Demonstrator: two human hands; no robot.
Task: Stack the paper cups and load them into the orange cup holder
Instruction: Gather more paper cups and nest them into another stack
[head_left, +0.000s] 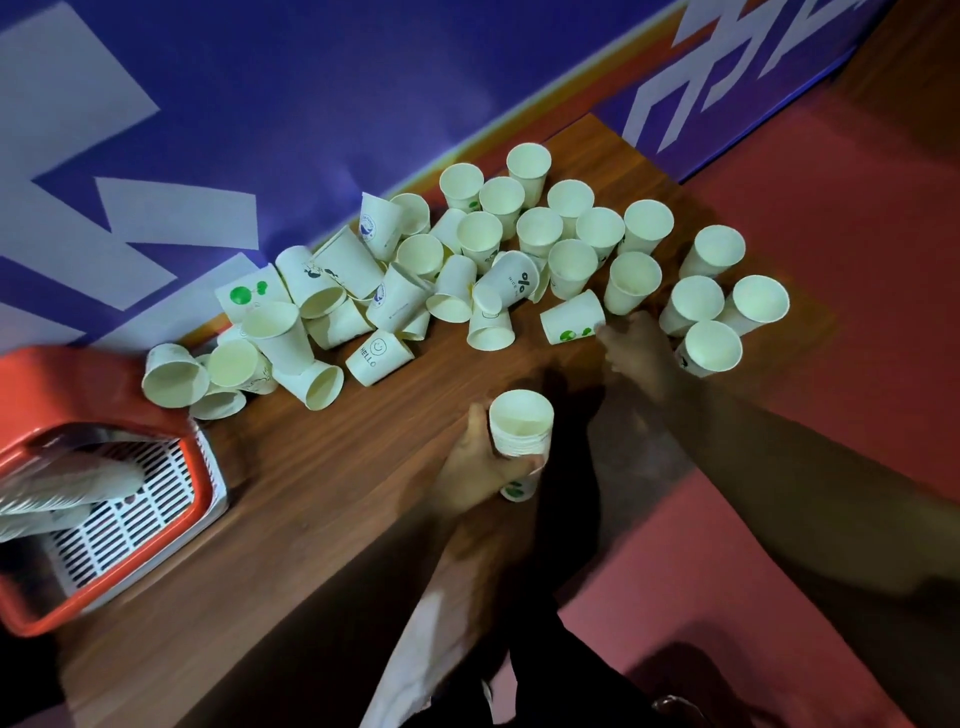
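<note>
Cup holder (200, 470): an orange frame with a white slotted tray is set at the table's left edge; stacked cups are laid inside it.
Loose cups (467, 260): paper cups are scattered along the purple banner (311, 104), tipped over on the left, mostly upright on the right.
Left hand (480, 467): the forearm is raised from below and the fingers are wrapped around a stack of cups (521, 439), which is held upright above the wooden table (311, 519).
Right hand (636, 351): the arm is stretched forward from the right; the blurred fingertips are placed at a tipped cup (573, 323) with green dots. Whether it is gripped cannot be told.
</note>
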